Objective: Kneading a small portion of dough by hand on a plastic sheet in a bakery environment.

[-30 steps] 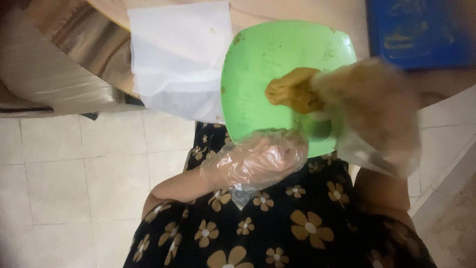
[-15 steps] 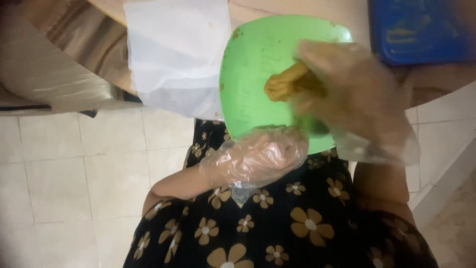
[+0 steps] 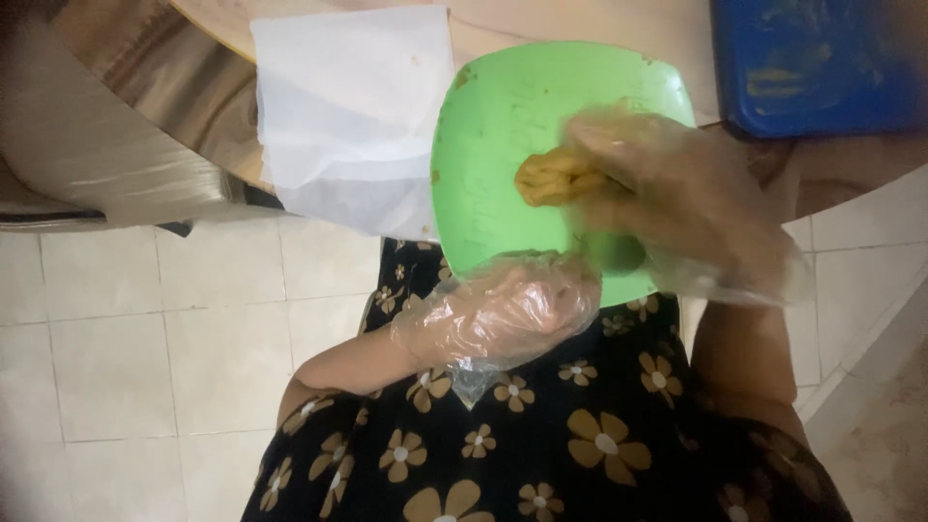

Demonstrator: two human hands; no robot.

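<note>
Your left hand (image 3: 503, 314) grips the plate's (image 3: 503, 126) near rim; your right hand (image 3: 677, 198) presses dough (image 3: 553, 179) on it, paper (image 3: 353, 116) lying left.

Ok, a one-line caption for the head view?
Gloved left hand steadies a green plate while gloved right hand presses yellowish dough on it.

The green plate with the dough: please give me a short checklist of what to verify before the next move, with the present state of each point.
1. Left hand holds the near edge of the green plate: ok.
2. Right hand is on the yellowish dough lump: ok, but how firm the grip is: cannot tell, the hand is blurred.
3. Both hands wear clear plastic gloves: ok.
4. Plate rests fully on the table: not ok, its near part hangs over the edge above the lap.
5. White paper sheet lies flat: not ok, it droops over the table edge.
6. Blue tray is apart from the plate: ok.
</note>
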